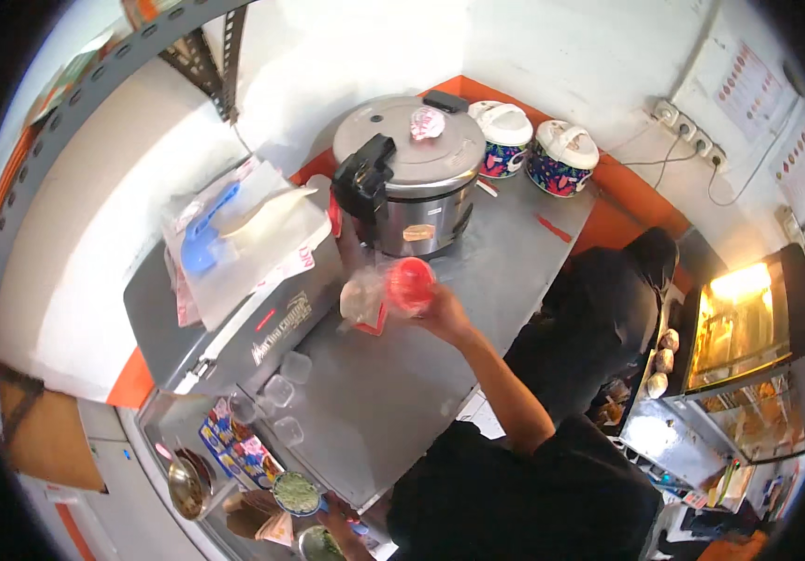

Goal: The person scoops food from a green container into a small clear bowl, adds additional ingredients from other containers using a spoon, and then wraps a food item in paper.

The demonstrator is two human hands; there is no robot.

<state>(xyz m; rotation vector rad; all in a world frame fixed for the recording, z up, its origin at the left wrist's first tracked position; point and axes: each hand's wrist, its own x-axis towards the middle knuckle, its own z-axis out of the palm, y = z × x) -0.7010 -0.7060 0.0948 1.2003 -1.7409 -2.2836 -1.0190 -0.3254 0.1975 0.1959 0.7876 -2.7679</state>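
Note:
My right hand (441, 312) grips a red bowl-like container (409, 284), blurred, above the grey metal counter (402, 400). Just left of it is a pale, blurred thing (360, 303) with a red edge, its kind unclear. A large steel rice cooker (413, 182) stands behind, its lid down. At the lower edge, partly cut off, my left hand (343, 529) is closed on the blue handle of a round scoop or strainer (296, 493) filled with shredded pale green vegetable. A metal bowl (322, 543) with more greens sits beneath it.
A grey cooler box (234, 329) carries wrapping paper (255, 266) and a blue rice scoop (203, 245). Several clear plastic cups (289, 429) line the counter's left side. Two patterned lidded pots (562, 158) stand at the back. A lit glass display warmer (739, 329) is at right.

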